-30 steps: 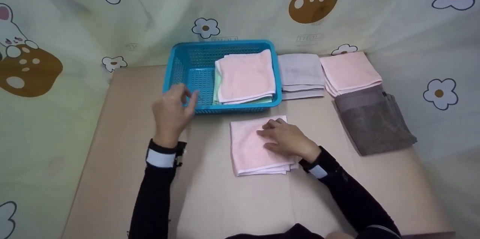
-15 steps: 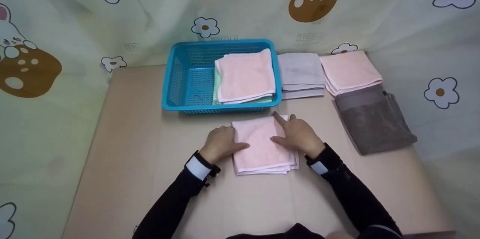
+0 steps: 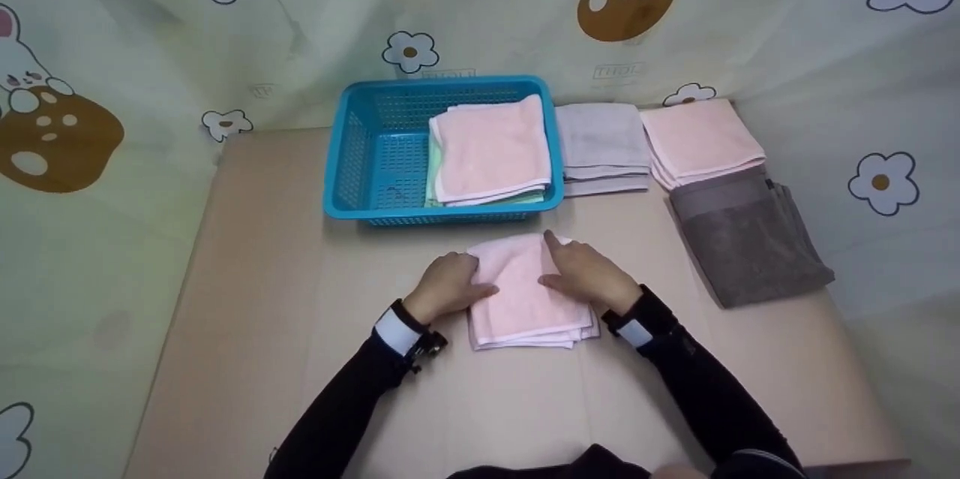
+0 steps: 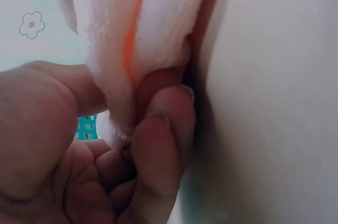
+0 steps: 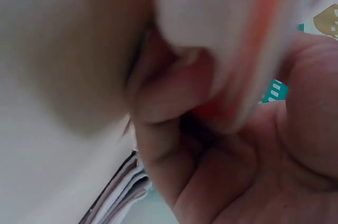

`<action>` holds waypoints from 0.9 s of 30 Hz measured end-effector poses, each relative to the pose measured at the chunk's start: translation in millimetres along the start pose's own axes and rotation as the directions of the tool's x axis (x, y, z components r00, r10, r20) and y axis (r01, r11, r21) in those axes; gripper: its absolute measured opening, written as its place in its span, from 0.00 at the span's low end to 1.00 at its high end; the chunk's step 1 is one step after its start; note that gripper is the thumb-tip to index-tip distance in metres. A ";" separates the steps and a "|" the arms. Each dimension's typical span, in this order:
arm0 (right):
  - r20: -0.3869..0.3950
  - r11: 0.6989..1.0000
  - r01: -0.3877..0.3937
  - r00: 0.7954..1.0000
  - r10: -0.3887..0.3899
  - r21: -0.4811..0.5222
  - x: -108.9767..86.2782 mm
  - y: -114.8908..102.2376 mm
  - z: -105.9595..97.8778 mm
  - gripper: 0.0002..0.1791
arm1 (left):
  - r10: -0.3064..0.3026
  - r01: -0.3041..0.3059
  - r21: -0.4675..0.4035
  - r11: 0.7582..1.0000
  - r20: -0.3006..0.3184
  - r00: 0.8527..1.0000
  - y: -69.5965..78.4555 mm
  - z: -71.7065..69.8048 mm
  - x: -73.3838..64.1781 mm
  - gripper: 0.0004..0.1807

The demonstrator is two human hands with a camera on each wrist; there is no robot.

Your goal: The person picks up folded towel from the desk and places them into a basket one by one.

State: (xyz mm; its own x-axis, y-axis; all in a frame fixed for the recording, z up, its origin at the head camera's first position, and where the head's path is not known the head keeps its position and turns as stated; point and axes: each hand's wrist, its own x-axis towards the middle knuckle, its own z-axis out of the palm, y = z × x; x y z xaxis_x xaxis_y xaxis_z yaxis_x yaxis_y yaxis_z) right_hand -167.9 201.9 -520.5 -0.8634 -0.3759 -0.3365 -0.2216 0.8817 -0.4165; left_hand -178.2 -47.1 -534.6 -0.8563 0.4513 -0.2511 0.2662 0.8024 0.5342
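Note:
A folded pink towel (image 3: 525, 314) with white edging lies on the table in front of the basket, its far part bunched slightly upward. My left hand (image 3: 442, 287) grips its left edge, thumb on top. In the left wrist view the fingertips (image 4: 156, 155) curl beneath the soft layers (image 4: 111, 39). From the other side my right hand (image 3: 596, 276) holds the right edge, thumb and index finger showing on the upper face. The right wrist view, partly blurred, has the curled fingers (image 5: 169, 97) tucked under the towel's folds (image 5: 211, 12). The towel's underside is hidden in the head view.
Behind the towel stands a blue plastic basket (image 3: 442, 214), a pink towel (image 3: 491, 152) over green cloth in its right half. Right of it lie folded light grey towels (image 3: 604, 137), another pink stack (image 3: 705, 137) and a dark grey-brown towel (image 3: 750, 246). A patterned curtain (image 3: 300, 36) backs the table.
My left hand has come down from beside the basket to the towel's left edge and taken hold. My right hand has shifted from lying on the towel to gripping its right edge.

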 end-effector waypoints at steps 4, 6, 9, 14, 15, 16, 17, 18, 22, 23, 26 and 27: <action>0.048 0.999 -0.033 0.998 0.031 0.042 0.8 -3.9 -0.6 0.43 | 0.002 -0.002 0.012 1.000 0.001 1.000 0.3 0.5 -1.9 0.20; 0.065 0.998 -0.047 0.997 0.044 0.049 1.5 -4.6 -0.5 0.43 | -0.008 0.008 0.023 1.000 0.007 1.000 1.1 -0.2 -2.9 0.19; 0.072 0.998 -0.049 0.996 0.046 0.048 1.3 -4.1 -2.3 0.42 | -0.019 0.019 0.022 1.000 0.016 1.000 3.8 -3.0 -4.0 0.20; 0.038 0.999 0.045 0.998 -0.046 0.017 -8.6 -2.5 -15.5 0.39 | 0.030 -0.030 0.008 1.000 0.001 1.000 12.4 -13.2 -10.9 0.19; 0.025 0.997 0.072 0.997 -0.072 0.017 -12.3 -2.8 -20.4 0.39 | 0.047 -0.047 0.007 0.999 -0.007 0.999 15.2 -16.8 -14.0 0.19; 0.006 0.995 0.100 0.995 -0.100 0.018 -16.7 -3.2 -25.6 0.38 | 0.063 -0.063 0.008 0.998 -0.018 0.998 18.2 -20.8 -17.7 0.19; -0.015 0.992 0.124 0.992 -0.124 0.025 -21.3 -3.8 -31.3 0.38 | 0.080 -0.080 0.013 0.997 -0.034 0.996 21.2 -25.0 -21.7 0.19; -0.040 0.988 0.149 0.988 -0.148 0.032 -26.1 -4.5 -37.0 0.37 | 0.097 -0.097 0.012 0.995 -0.052 0.994 24.5 -29.5 -25.6 0.19; -0.117 0.978 0.196 0.975 -0.188 0.068 -42.5 -7.2 -54.8 0.38 | 0.145 -0.144 0.018 0.989 -0.101 0.984 35.7 -44.2 -37.4 0.19; -0.125 0.977 0.203 0.973 -0.193 0.069 -45.0 -7.6 -57.2 0.38 | 0.151 -0.149 0.022 0.989 -0.106 0.983 37.5 -46.2 -38.9 0.19; -0.133 0.976 0.209 0.971 -0.199 0.061 -47.3 -8.4 -59.5 0.38 | 0.151 -0.149 0.027 0.988 -0.106 0.983 39.6 -48.6 -40.3 0.19; -0.134 0.976 0.210 0.971 -0.201 0.062 -46.7 -8.4 -59.0 0.38 | 0.148 -0.146 0.026 0.989 -0.109 0.983 39.3 -48.5 -40.0 0.19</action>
State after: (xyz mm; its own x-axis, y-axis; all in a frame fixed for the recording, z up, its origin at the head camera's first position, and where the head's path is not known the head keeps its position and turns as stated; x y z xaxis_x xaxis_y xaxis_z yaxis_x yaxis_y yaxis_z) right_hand -152.4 228.9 -451.4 -0.8541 -0.5036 -0.1302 -0.3697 0.7638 -0.5291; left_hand -154.9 -52.6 -464.5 -0.8503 0.5203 -0.0798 0.4002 0.7375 0.5440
